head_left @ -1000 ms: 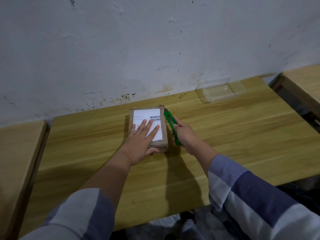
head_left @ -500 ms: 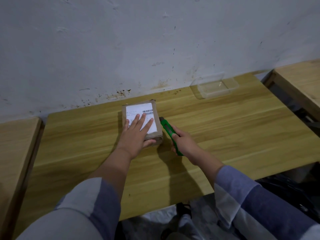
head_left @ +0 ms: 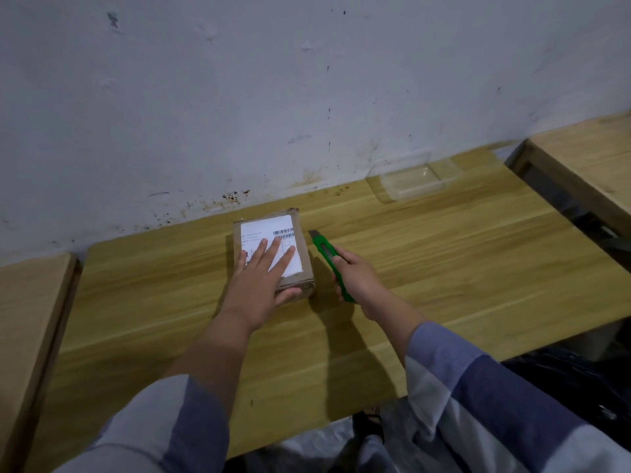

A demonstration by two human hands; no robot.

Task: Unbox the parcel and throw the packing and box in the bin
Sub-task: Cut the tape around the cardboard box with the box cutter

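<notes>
The right hand [head_left: 358, 281], fingers gripping the green cutter [head_left: 330, 262], has drawn back from the parcel [head_left: 273, 249]; left hand [head_left: 259, 278] presses it, fingers spread. The side cut seems finished.

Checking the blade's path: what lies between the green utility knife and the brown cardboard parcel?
Nothing: in the head view only a bare strip of wooden table separates the green utility knife from the brown cardboard parcel.
</notes>
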